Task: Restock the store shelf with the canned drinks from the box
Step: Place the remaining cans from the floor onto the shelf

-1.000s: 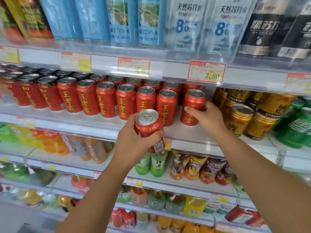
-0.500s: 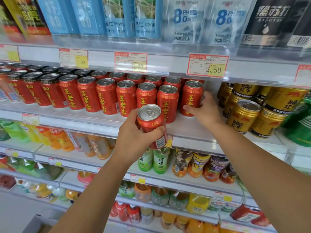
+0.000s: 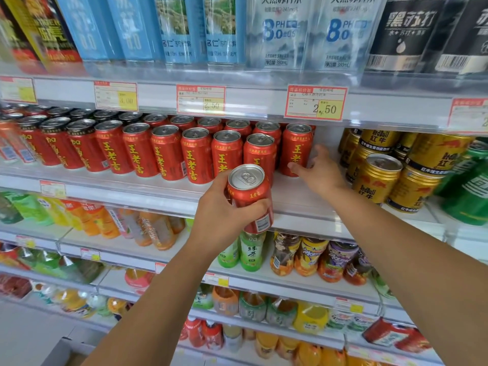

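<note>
Left hand (image 3: 224, 216) wraps the held can (image 3: 249, 192), forearm raised. Right hand (image 3: 320, 174), up-right of held can, arm extended; thumb touches shelved can (image 3: 297, 146), finger grip unclear.

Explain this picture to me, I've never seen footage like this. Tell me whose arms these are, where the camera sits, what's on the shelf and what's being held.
There is no machine here. The arms belong to a person working bare-handed. One wide-angle camera worn on their head films forward and down, so this single picture shows their own view.

The left hand holds a red can in front of the shelf. The right hand reaches to the end can of the red row, with its thumb against the can's lower front. Whether its grip is closed, I cannot tell.

To the right of that row stand gold cans. Bottles fill the shelf below.
</note>
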The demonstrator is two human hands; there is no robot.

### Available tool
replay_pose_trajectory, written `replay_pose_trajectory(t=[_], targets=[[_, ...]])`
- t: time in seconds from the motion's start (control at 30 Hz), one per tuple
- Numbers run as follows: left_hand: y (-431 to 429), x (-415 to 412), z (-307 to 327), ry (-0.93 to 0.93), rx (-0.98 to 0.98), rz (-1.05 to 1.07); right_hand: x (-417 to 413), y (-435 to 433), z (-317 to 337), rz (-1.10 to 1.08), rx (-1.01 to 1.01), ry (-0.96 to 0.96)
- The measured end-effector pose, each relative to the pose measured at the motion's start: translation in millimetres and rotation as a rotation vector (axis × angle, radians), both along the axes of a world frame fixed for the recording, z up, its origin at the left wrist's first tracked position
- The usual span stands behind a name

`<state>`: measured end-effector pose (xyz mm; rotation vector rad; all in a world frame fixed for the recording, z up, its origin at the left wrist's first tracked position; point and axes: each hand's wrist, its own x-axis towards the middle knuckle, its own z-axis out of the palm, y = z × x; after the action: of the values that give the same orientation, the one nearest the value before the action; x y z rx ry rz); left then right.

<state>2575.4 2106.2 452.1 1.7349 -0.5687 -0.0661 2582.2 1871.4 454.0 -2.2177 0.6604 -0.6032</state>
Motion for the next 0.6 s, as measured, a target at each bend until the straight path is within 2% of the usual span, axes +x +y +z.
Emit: replay_pose_trajectory(t=[0.13,0.27,0.33,0.47,0.6], targets=[[-9.9,-1.5,5.8,0.004,-0.012,-0.029,-40.7,23.5,6.2,0.069,-0.011,-0.165],[-24.8,-2.5,12.8,-0.014,-0.051,-0.071,-91.1,64.0,7.2,0.434,0.094,-0.109],[-35.0,-3.9,16.1,-0.039,-0.069,-0.086,-98.8,73.3,8.1,0.520,0.151,-0.114],[-50.1,-6.1,20.4,-0.093,-0.086,-0.127,-91.7,66.0,11.2,0.316,0.111,-0.203],[-44.1,5.8,11.1,-0.121,-0.006,-0.141,-79.9,48.0,10.0,0.241,0.090,-0.210]])
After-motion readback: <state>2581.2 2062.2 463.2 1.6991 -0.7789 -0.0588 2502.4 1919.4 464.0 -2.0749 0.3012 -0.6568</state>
